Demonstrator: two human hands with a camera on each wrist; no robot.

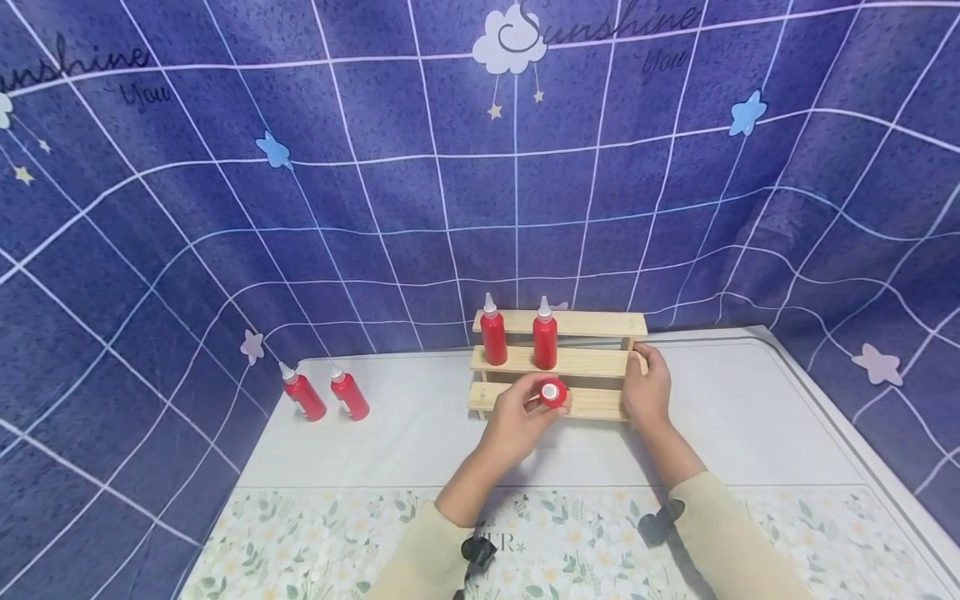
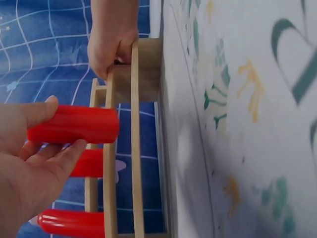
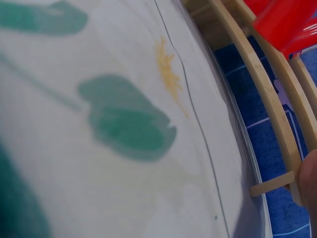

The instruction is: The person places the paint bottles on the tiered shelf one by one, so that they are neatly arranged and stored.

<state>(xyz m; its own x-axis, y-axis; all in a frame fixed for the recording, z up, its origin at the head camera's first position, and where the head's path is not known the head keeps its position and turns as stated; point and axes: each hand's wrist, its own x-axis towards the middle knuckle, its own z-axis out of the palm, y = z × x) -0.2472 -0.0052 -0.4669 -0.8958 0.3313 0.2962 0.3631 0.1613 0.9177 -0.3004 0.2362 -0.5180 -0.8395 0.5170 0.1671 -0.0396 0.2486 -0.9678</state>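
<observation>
My left hand (image 1: 517, 423) pinches a red squeeze bottle (image 2: 81, 124) between thumb and fingers. In the head view that bottle's white tip points up at the camera, in front of a three-tier wooden rack (image 1: 588, 360). The left wrist view shows its base held above the front shelf. With my right hand (image 1: 648, 390) I grip the rack's right end; just a bit of this hand shows in the right wrist view. Two more red bottles, one at the left (image 1: 493, 337) and another beside it (image 1: 545, 343), stand upright on the middle shelf.
Two further red bottles, an outer one (image 1: 304, 397) and an inner one (image 1: 350, 395), stand on the white table (image 1: 405, 442) left of the rack. A floral cloth (image 1: 585, 542) covers the near side. Blue gridded fabric (image 1: 375, 208) hangs behind and at both sides.
</observation>
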